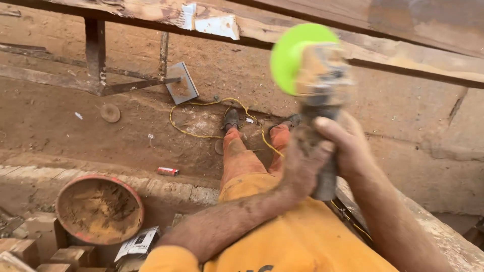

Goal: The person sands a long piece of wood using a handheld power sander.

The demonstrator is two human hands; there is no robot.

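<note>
Both my hands grip a dusty angle grinder (pixel 320 95) with a bright green disc (pixel 295 55), held up in front of me and blurred. My left hand (pixel 302 163) wraps the dark handle from the left. My right hand (pixel 348 143) clasps the same handle from the right, thumb over the top. The grinder's body points up toward a long wooden beam (pixel 403 60) that crosses the top of the view. Below I see my orange shirt, orange trousers and dark shoes (pixel 231 119) on red earth.
A yellow cable (pixel 201 135) loops on the ground by my feet. A round red-rimmed basin (pixel 98 209) caked with dirt sits lower left beside wooden blocks (pixel 45 242). A rusty metal frame (pixel 96 55) stands upper left, a flat grey plate (pixel 181 83) beside it.
</note>
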